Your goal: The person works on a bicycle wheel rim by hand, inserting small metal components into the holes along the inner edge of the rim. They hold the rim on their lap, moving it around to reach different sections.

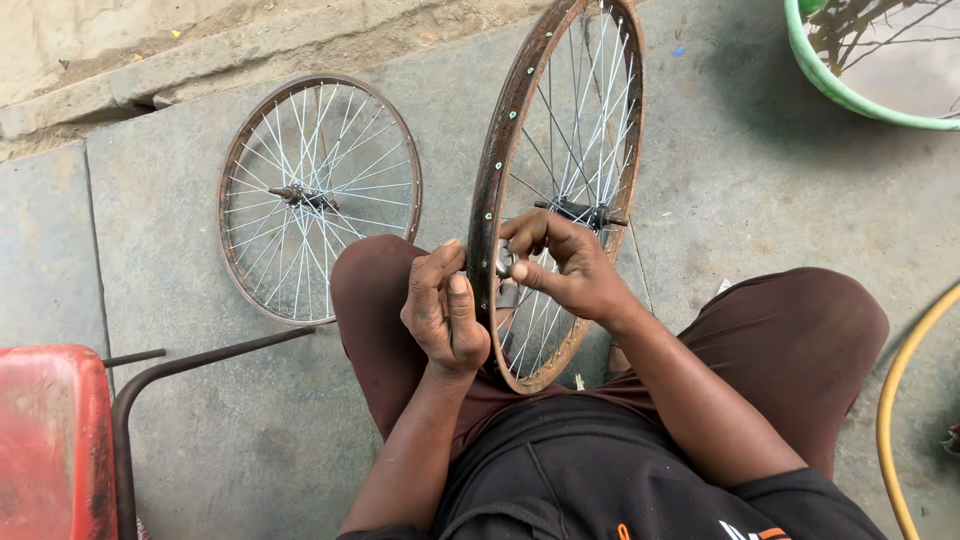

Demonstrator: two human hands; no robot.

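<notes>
a rusty spoked wheel rim [487,190] stands upright between the person's knees, the left hand [443,312] curled around its edge, the right hand [562,265] pinching a small metal tool [503,260] at the spokes. a second wheel [318,196] lies flat on the grey concrete floor [180,200], with a green tub [825,75], yellow hose [900,390] and red seat [50,440] around.

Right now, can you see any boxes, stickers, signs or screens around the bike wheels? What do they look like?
No boxes, signs or screens in view.
Print on the person's black shirt: bottom edge of the picture, small orange and white marks, mostly cut off.
Upright rusty wheel held by left hand and right hand: no sticker visible.
</notes>
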